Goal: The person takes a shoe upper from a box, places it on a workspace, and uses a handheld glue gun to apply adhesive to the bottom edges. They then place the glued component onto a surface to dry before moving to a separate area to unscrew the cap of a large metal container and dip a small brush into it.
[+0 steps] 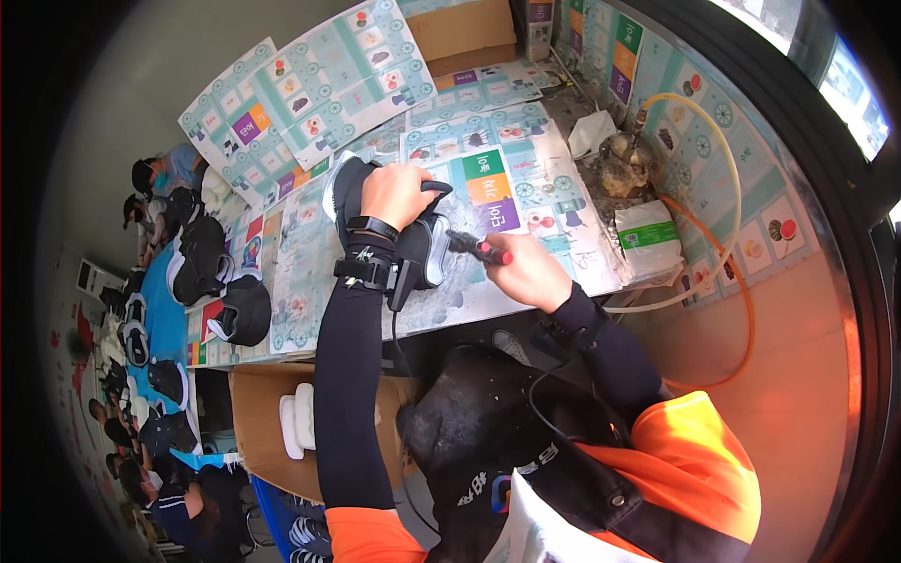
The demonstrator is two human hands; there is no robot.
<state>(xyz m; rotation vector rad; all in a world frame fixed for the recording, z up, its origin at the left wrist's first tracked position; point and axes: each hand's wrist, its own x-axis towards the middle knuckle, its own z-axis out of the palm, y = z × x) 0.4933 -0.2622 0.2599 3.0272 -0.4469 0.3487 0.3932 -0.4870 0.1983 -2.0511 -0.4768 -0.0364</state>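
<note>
My left hand [394,195] is wrapped over a black shoe [416,251] with a white and grey sole, held tilted above the covered table. A black watch and straps circle that wrist. My right hand [531,272] grips a small dark brush [464,243] with red parts on its handle. The brush's dark tip is close to the sole edge at the shoe's right end; whether it touches I cannot tell. My fingers partly hide the handle.
Printed sheets cover the table [563,244]. At the right stand a crusted pot [627,161] with a yellow hose [737,155] and a white-green pack [648,235]. More black shoes [246,310] line the left side. A cardboard box [258,403] sits below. Other people [169,174] work at far left.
</note>
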